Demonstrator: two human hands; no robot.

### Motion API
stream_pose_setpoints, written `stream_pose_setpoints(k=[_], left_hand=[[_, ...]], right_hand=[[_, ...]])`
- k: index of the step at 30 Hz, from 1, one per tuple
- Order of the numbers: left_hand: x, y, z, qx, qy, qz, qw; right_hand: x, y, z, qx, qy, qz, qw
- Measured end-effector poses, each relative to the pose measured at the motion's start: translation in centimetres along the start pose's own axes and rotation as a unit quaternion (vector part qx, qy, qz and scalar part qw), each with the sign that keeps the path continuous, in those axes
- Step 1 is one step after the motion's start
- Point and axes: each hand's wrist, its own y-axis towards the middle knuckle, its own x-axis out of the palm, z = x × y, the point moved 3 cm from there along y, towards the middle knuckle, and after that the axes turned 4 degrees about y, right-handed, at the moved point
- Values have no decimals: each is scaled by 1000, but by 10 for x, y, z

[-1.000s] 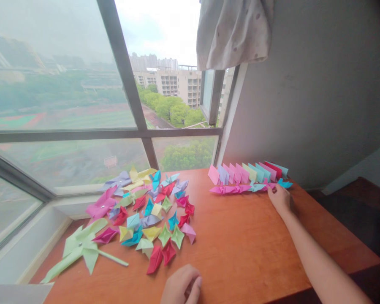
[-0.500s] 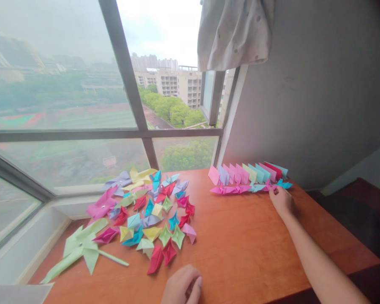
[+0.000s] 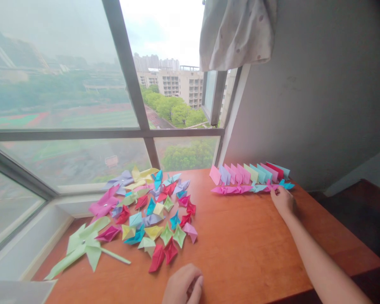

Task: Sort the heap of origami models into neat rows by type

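Observation:
My right hand reaches to the far right of the wooden table. Its fingertips touch a pink folded piece at the right end of a row of small origami pieces; the fingers are curled, and I cannot tell whether they grip it. Behind that row stand folded paper cards in pink, green, teal and red. My left hand rests at the table's near edge in a loose fist, with nothing visible in it. A heap of coloured origami pieces lies just beyond it.
A green paper pinwheel lies at the table's left front, a pink pinwheel behind it. A big window runs along the far and left sides. A grey wall stands to the right. A curtain hangs above.
The view has shifted slightly. My right hand stays at the end of the origami row with only a tiny move. The left hand has not moved.

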Motion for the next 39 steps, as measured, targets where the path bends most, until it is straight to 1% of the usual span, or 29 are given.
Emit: stream_pose_setpoints(k=[6, 21, 32, 39], left_hand=[[1, 0, -1, -2, 14, -15, 1000], [3, -2, -2, -12, -2, -19, 1000], [5, -1, -4, -4, 2, -16, 1000], [6, -3, -5, -5, 6, -21, 1000]], right_hand=[[2, 2, 1, 5, 7, -3, 1000], [4, -1, 9, 33, 29, -33, 998], [4, -2, 6, 77, 48, -7, 996], [0, -5, 2, 80, 69, 1, 994]])
